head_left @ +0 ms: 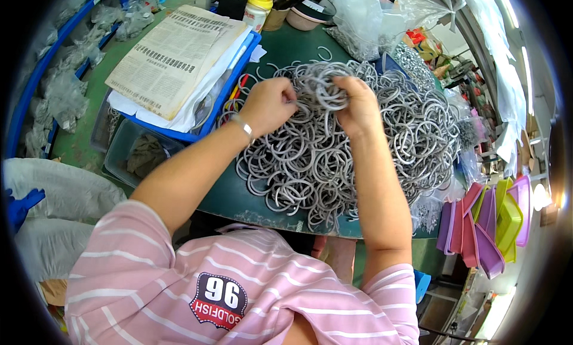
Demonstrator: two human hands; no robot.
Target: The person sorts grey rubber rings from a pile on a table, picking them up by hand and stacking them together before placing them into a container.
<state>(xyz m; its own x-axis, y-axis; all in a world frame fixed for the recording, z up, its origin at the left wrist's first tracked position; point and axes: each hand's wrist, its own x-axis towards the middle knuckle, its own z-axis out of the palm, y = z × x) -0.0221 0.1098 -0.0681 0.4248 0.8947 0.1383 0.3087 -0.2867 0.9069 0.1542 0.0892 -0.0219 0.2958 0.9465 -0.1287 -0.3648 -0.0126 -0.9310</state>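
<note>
A large heap of grey, open metal rings point(310, 160) covers the middle of the green table point(280, 210). My right hand point(361, 109) grips a bunch of these metal rings point(322, 85) between thumb and fingers, just above the heap's far side. To its left, my left hand point(271, 106) is closed, thumb and fingers drawn together, close to the bunch. Whatever those left fingers may pinch is hidden. A metal bracelet point(243, 129) circles my left wrist.
At the left, a blue tray point(209, 127) carries newspaper point(179, 58) and papers, with a grey bin point(134, 160) below. Bottles point(258, 9) stand at the back. Plastic bags point(361, 22) lie at the far right. Coloured plastic bins point(483, 222) hang beyond the table's right end.
</note>
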